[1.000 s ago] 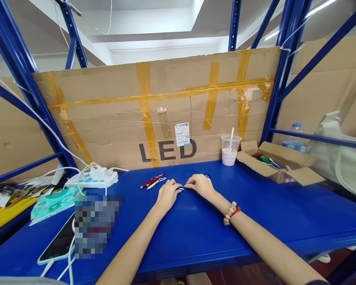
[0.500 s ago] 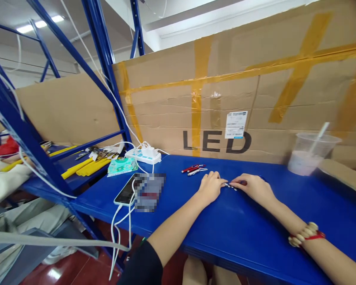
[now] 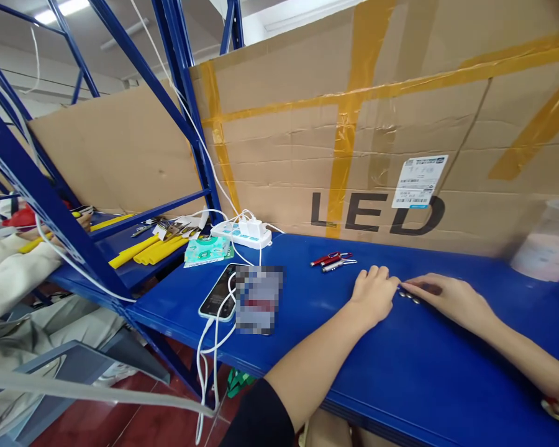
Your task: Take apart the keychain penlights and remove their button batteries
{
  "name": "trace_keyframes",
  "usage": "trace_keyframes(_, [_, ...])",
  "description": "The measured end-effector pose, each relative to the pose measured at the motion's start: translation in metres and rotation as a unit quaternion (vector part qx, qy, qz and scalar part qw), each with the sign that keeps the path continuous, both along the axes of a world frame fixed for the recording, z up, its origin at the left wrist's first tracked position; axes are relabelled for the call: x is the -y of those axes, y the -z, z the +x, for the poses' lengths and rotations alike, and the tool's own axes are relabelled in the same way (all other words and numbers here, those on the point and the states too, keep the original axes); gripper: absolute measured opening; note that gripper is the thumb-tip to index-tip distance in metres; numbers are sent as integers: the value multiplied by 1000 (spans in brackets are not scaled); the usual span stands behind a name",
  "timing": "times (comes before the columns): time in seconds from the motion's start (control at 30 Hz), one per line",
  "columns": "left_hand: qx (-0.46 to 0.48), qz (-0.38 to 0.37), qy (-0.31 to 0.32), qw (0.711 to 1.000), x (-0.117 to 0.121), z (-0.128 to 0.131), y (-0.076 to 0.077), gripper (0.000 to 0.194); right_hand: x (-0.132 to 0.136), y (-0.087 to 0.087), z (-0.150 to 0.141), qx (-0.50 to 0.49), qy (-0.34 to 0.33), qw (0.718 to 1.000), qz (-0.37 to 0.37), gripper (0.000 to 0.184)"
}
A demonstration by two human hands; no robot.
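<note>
My left hand (image 3: 375, 295) rests on the blue tabletop (image 3: 377, 379) with its fingers curled and pressed together. My right hand (image 3: 451, 301) reaches in from the right, thumb and fingertips closed in a pinch. The fingertips of both hands nearly meet; whatever lies between them is too small to make out. Just in front of the right fingertips lie several small silver discs (image 3: 409, 298), resembling button cells. Beyond my left hand lie slim red penlight-like tubes (image 3: 326, 259) with clips or loops, and a similar silver one (image 3: 336, 266).
A phone (image 3: 220, 290) with white cables lies left, beside a blurred-out flat item (image 3: 259, 301). Behind are a green wipes pack (image 3: 208, 250) and a white power strip (image 3: 242, 234). A cardboard wall (image 3: 279, 161) borders the back. A plastic cup (image 3: 547, 248) stands far right.
The view has turned left and the bench items sit further right in it. Both hands stay together near the discs, with the right hand's pinch slightly shifted.
</note>
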State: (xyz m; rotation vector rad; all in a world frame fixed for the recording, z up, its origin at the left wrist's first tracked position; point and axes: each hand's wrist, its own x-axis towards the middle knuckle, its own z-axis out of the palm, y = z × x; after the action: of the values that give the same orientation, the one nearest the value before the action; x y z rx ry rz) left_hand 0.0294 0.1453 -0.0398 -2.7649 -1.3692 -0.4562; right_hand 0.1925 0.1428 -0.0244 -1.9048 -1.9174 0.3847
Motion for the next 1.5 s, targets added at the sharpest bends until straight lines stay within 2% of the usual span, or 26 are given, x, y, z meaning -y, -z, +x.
trace_keyframes(0.23, [19,3,6,1000,-3,2,3,31,-11,14,7,-28,7,999,23,20])
trace_keyframes(0.37, [21,-15,6,1000,-3,0,0,30,-19,22,13,-46,-22,997,51,56])
trace_keyframes(0.43, [24,-18,5,1000,-2,-1,-1,29,-21,24,15,-31,-43,997,52,65])
trace_keyframes(0.67, [25,-18,3,1000,-1,-4,-3,28,-20,20,14,-4,-77,993,91,68])
trace_keyframes(0.83, [34,-33,12,999,-2,-3,-3,28,-21,16,12,-18,-47,996,72,72])
trace_keyframes(0.97, [29,-41,13,999,-2,-3,-3,29,-24,18,21,-31,-23,997,65,68])
trace_keyframes(1.5, [36,-59,13,998,-3,-3,-5,32,-29,24,31,-28,-2,999,43,60])
